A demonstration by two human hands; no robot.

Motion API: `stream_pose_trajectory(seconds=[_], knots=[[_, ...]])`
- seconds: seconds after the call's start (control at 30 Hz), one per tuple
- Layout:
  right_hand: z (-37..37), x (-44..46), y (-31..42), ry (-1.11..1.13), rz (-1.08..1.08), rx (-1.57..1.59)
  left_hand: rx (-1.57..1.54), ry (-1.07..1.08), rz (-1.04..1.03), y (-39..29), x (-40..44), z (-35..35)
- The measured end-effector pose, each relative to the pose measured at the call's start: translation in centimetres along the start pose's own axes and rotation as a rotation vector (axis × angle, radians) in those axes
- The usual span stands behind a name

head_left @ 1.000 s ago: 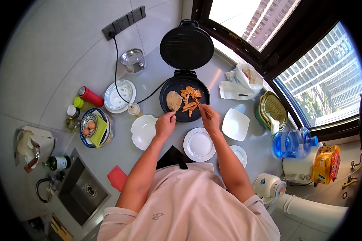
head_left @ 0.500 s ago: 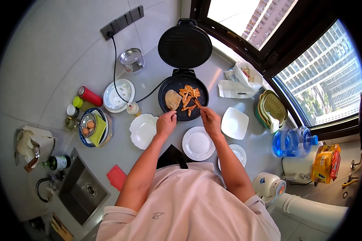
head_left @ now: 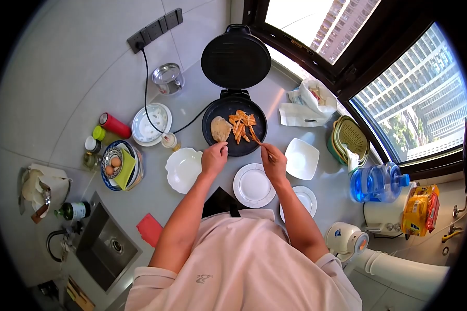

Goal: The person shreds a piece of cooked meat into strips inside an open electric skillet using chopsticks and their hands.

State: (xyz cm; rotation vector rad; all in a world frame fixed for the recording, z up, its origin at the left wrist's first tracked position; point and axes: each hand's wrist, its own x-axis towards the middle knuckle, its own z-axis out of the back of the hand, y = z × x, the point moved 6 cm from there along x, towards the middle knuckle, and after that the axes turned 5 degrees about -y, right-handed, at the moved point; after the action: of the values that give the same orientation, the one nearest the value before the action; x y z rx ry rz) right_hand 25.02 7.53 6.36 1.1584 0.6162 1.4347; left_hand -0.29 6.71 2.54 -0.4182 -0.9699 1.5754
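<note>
The round black electric griddle [head_left: 234, 150] stands with its lid [head_left: 236, 57] raised. A pale, flat piece of meat [head_left: 221, 129] lies in the pan's left half. Orange-coated strips of food [head_left: 239, 124] are heaped beside it. My left hand [head_left: 214, 158] is closed in a pinch at the pale meat's lower edge. At the pan's front right rim, my right hand [head_left: 273, 159] pinches a thin reddish-brown strip [head_left: 256, 138] that slants into the pan beside the heap. Whether that strip is food or a utensil is too small to tell.
Near the hands are a scalloped white bowl [head_left: 184, 171], a round plate [head_left: 254, 186], a square bowl [head_left: 302, 158] and a smaller plate [head_left: 305, 199]. A power cord [head_left: 184, 128] crosses the counter. A sink [head_left: 109, 243] lies left; a blue water jug [head_left: 376, 183] right.
My right hand has drawn slightly back and right, away from the heap. The orange strips sit closer together than before. My left hand stays at the pale meat's edge.
</note>
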Motion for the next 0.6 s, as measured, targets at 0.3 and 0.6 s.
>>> stream_pose_trajectory(seconds=[0.3,0.6], knots=[[-0.9,2.0,-0.9,-0.023,0.089,0.042,0.02,0.012,0.017,0.0,-0.4,0.1],[-3.4,2.2,0.4,0.142,0.148,0.036,0.023,-0.031,0.052,0.4,-0.5,1.4]])
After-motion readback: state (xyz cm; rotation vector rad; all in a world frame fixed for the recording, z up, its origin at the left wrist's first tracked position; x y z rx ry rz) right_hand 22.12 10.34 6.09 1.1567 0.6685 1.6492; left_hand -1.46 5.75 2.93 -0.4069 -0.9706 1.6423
